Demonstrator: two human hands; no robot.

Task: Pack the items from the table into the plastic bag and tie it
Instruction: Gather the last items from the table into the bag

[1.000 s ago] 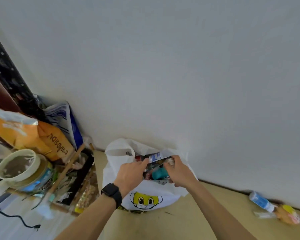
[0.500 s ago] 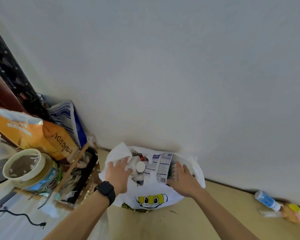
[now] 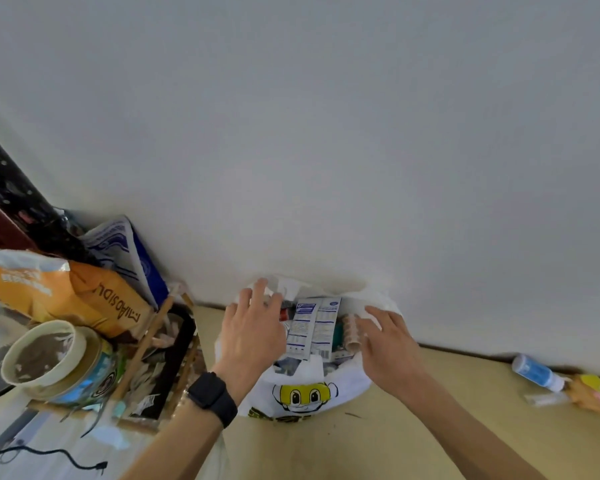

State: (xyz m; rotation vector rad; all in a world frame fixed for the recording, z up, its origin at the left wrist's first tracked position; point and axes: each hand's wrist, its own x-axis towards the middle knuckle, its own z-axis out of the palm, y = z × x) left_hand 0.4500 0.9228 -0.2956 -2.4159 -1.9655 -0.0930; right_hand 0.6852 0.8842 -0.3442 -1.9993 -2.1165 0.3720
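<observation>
White plastic bag with yellow cartoon face point(image 3: 305, 393) on tan surface point(image 3: 361, 445). My left hand point(image 3: 253, 327), right hand point(image 3: 392, 348): fingers spread over its mouth, gripping nothing. Risk: protruding blue-white sachets point(image 3: 312, 327) could block the knot.

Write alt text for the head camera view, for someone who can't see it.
A person's left hand and right hand, both open, reach over a full white plastic bag with a yellow cartoon face on a tan table. White-and-blue printed packets stick out of its mouth. A blue-labelled bottle lies at right.
</observation>
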